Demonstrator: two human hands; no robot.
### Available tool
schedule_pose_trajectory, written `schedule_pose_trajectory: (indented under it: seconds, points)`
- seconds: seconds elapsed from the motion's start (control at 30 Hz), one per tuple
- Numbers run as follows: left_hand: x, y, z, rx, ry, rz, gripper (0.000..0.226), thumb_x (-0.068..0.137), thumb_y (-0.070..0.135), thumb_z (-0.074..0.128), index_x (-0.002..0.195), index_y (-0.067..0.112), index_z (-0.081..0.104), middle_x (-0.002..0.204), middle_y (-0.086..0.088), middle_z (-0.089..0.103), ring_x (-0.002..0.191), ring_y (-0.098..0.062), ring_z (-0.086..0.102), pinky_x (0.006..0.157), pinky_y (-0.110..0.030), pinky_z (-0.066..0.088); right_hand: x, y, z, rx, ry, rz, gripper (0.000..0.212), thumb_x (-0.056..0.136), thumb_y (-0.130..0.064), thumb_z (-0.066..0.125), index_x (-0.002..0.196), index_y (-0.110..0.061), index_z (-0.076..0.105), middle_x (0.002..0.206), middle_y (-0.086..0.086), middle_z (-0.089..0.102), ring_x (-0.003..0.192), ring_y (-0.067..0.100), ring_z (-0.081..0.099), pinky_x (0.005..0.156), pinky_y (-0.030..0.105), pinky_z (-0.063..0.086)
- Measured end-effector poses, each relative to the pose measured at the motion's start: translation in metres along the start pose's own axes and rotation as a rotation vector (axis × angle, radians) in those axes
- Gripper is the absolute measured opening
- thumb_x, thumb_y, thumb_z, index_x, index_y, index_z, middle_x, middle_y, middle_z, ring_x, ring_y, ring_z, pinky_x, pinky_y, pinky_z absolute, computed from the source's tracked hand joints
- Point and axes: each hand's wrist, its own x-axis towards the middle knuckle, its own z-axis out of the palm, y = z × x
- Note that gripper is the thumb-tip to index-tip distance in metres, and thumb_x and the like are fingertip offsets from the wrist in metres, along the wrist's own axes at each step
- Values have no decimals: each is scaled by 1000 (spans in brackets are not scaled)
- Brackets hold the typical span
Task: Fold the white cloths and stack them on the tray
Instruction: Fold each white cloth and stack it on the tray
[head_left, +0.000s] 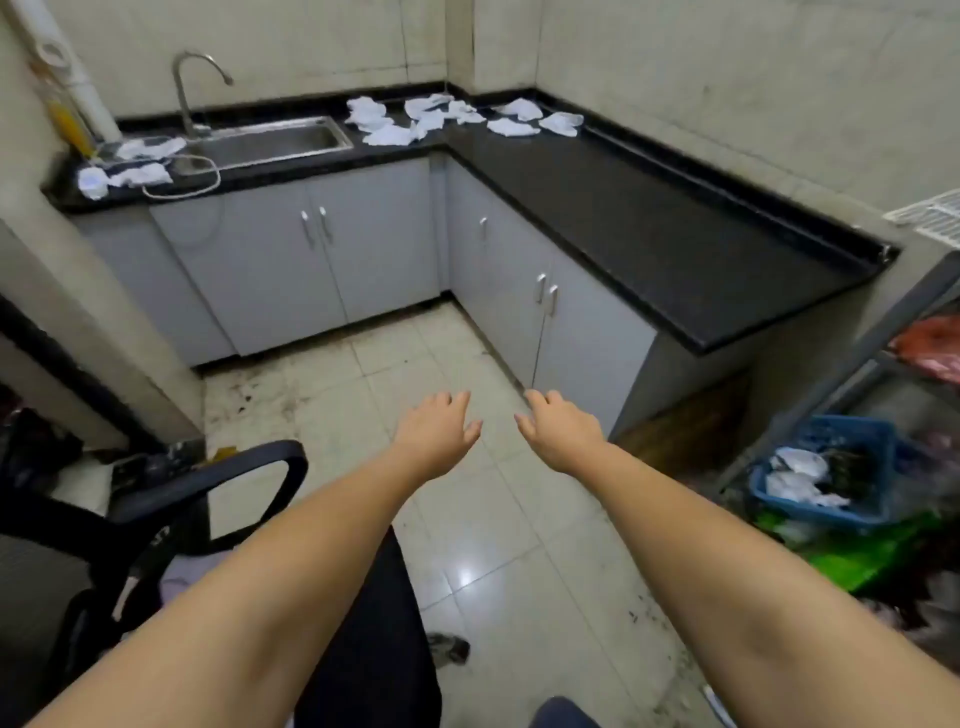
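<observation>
Several crumpled white cloths (431, 117) lie scattered on the far corner of the black L-shaped counter (649, 208). More white cloths (130, 174) sit left of the steel sink (270, 140). My left hand (436, 434) and my right hand (558, 434) stretch forward side by side over the tiled floor, fingers relaxed, holding nothing, well short of the counter. No tray shows in view.
Grey cabinets (363, 249) run under the counter. A black office chair (171, 519) stands at the lower left. A blue basket (831, 467) with white cloths sits on the floor at the right, beside a metal rack (857, 358) and a green bag (857, 556).
</observation>
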Motion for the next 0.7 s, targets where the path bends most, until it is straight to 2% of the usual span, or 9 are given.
schedule_pose_trajectory:
  seconds: [0.2, 0.33, 0.53, 0.7]
  points:
    - [16, -2, 39, -8, -235, -20, 50, 99, 44, 29, 137, 13, 38, 138, -12, 46, 122, -29, 47, 95, -42, 41, 13, 27, 36, -69, -202, 57, 45, 101, -37, 27, 136, -11, 38, 135, 15, 44, 118, 34, 49, 91, 43, 42]
    - [52, -6, 50, -34, -326, -42, 50, 100, 43, 28, 136, 10, 40, 137, -14, 48, 122, -30, 48, 96, -42, 42, 48, 46, 42, -111, -290, 62, 43, 100, -33, 28, 134, -9, 41, 134, 14, 43, 116, 33, 50, 91, 42, 43]
    - [148, -4, 42, -63, -366, -95, 48, 99, 44, 30, 132, 12, 45, 134, -11, 51, 119, -29, 50, 94, -40, 42, 145, 82, 26, -141, -353, 31, 39, 99, -29, 29, 127, -8, 45, 129, 14, 44, 111, 34, 52, 87, 39, 42]
    - [233, -1, 18, -106, -305, -150, 47, 99, 42, 31, 132, 12, 45, 134, -11, 50, 121, -29, 49, 93, -38, 41, 240, 106, -3, -143, -378, -17, 38, 98, -27, 30, 125, -6, 47, 128, 16, 47, 112, 34, 52, 90, 40, 43]
